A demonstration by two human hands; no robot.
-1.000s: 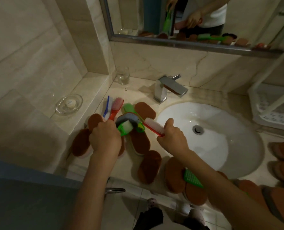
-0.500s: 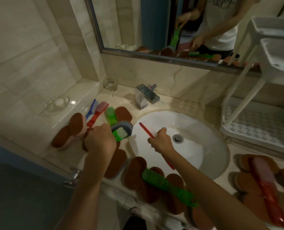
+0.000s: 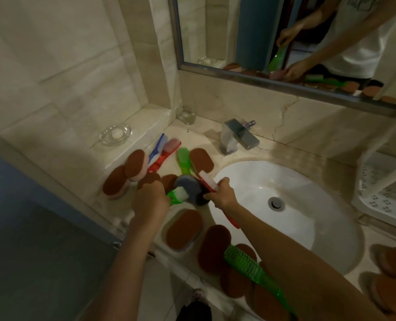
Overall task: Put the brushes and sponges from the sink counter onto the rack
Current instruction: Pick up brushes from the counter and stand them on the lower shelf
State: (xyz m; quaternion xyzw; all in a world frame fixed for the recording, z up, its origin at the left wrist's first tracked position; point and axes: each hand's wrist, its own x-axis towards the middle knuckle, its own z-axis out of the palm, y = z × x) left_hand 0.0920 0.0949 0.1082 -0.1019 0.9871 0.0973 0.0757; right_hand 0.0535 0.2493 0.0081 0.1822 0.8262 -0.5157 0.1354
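My left hand (image 3: pixel 149 201) grips the handle of a green brush with white bristles (image 3: pixel 178 195), held over the counter left of the sink. My right hand (image 3: pixel 222 195) holds a red brush (image 3: pixel 208 182) by its handle, the bristle head pointing up-left and the handle end sticking out over the basin. Between the two hands lies a grey-blue round sponge (image 3: pixel 190 187). Several brown oval sponges (image 3: pixel 184 229) lie on the counter, along with a green brush (image 3: pixel 184 158), a red brush (image 3: pixel 166 151), a blue brush (image 3: pixel 157 148) and a long green brush (image 3: pixel 252 271). The white rack (image 3: pixel 384 193) stands at the far right.
The white sink basin (image 3: pixel 285 181) with its drain fills the middle; a chrome faucet (image 3: pixel 237 136) stands behind it. A glass tumbler (image 3: pixel 187 115) and a glass soap dish (image 3: pixel 115 134) sit on the left ledge. A mirror (image 3: pixel 285 42) hangs above. More brown sponges (image 3: pixel 387 288) lie at lower right.
The view has swung left, so only the rack's edge shows. My right hand has moved left toward my left hand, bringing the red brush's head next to the grey sponge.
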